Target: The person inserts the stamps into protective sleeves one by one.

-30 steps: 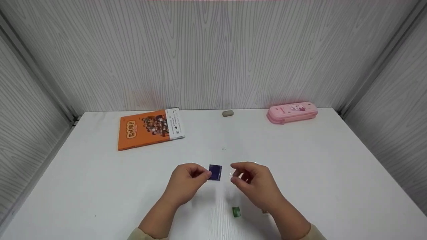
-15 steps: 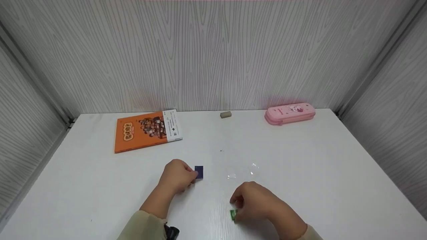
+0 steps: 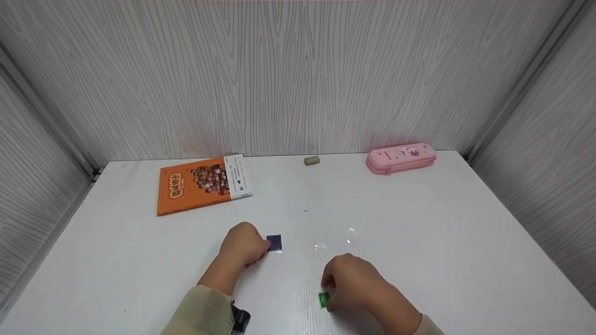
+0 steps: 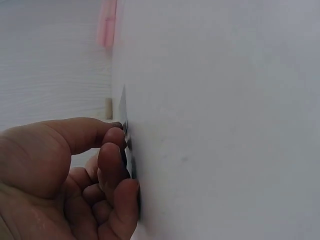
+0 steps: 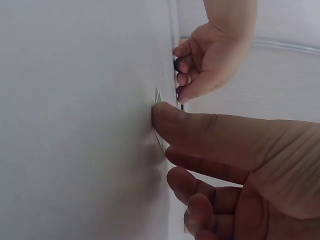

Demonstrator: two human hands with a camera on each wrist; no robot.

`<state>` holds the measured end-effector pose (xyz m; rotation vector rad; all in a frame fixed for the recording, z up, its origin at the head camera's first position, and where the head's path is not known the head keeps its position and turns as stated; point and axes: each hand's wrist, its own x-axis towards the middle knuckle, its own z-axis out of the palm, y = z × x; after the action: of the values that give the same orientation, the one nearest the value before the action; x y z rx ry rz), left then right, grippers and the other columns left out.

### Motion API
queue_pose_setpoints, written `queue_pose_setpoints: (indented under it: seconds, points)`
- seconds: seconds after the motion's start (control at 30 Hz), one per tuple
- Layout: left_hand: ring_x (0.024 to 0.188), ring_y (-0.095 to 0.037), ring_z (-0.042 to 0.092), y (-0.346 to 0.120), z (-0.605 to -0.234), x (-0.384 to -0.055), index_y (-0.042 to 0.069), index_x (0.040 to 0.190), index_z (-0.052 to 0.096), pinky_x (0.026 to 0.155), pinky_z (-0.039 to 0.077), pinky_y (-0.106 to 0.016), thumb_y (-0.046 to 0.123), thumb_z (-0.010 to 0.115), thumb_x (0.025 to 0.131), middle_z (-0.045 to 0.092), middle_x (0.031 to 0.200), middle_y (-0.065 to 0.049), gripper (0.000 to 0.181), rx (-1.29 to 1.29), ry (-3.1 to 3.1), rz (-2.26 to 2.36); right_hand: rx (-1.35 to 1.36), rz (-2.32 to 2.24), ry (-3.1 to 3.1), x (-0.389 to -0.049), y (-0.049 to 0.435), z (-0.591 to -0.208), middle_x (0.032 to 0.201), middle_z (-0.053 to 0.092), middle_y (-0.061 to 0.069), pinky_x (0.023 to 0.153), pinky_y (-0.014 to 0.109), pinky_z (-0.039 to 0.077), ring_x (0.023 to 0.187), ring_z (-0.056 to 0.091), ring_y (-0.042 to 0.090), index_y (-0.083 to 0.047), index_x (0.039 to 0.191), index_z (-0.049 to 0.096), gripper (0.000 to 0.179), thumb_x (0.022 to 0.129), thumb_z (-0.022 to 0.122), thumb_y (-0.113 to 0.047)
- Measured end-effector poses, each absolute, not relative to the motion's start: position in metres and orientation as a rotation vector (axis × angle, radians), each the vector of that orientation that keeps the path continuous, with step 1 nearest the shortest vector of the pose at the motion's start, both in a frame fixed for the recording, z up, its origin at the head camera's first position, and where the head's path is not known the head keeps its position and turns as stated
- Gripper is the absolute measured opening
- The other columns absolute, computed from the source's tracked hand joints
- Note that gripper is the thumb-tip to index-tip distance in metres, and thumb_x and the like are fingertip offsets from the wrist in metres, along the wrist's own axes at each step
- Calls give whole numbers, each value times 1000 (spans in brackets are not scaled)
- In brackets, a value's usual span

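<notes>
In the head view my left hand (image 3: 244,243) pinches a small, flat, dark blue square (image 3: 275,243) by its left edge, low over the white table. The left wrist view shows thumb and fingertips meeting on its thin edge, the other fingers curled below. My right hand (image 3: 351,281) is lower and to the right, with thumb and forefinger at a small green square (image 3: 323,300). In the right wrist view the thumb lies on this thin green square (image 5: 159,100), and the forefinger is at its lower edge. The hand hides part of it.
Two clear, shiny plastic bits (image 3: 320,245) lie between and beyond the hands. Farther back are an orange book (image 3: 195,186) at left, a small grey-brown block (image 3: 312,160) and a pink pencil case (image 3: 401,158) at right. Grey wood-grain panels (image 3: 279,79) enclose the table.
My left hand has moved left with the blue square and lowered it toward the table. My right hand has come down and nearer to me, onto the green square.
</notes>
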<state>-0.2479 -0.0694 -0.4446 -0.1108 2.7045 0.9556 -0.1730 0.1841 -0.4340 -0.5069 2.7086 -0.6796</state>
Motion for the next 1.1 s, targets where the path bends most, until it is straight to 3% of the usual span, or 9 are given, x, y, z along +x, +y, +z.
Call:
queue_pose_setpoints:
  seconds: [0.2,0.43,0.6,0.9,1.1]
  points:
    - [77,-22,61,-61,-433,-224,8,81,70,65,51,-38,26,78,95,66,82,-6,25,-80,2790,964,-494,-662,2704,-173,179,-432,72,62,-13,65,32,50,70,55,9,-16,81,81,22,67,94,-7]
    - [76,-18,61,-28,-428,-179,16,79,72,68,51,-40,33,90,84,66,78,4,25,178,2695,952,-483,-720,2665,-173,179,-434,67,63,-12,60,32,50,65,56,9,-17,74,79,23,66,93,-1]
    - [88,-19,67,-11,-437,-164,15,87,77,79,55,-47,30,93,78,73,88,3,23,333,2652,958,-486,-737,2706,-171,186,-440,71,64,-13,63,33,50,68,56,9,-15,81,79,23,67,95,-7]
    - [76,-14,58,0,-451,-157,13,89,76,73,53,-43,23,90,74,63,76,9,23,421,2675,952,-477,-828,2716,-162,191,-444,72,67,-14,65,37,52,71,59,10,-15,81,80,17,71,92,-7]
    - [76,-14,60,6,-455,-159,15,84,72,73,54,-44,23,90,77,65,77,9,21,400,2693,954,-441,-846,2687,-161,191,-444,74,66,-12,67,38,52,73,59,12,-15,83,79,20,72,93,-6]
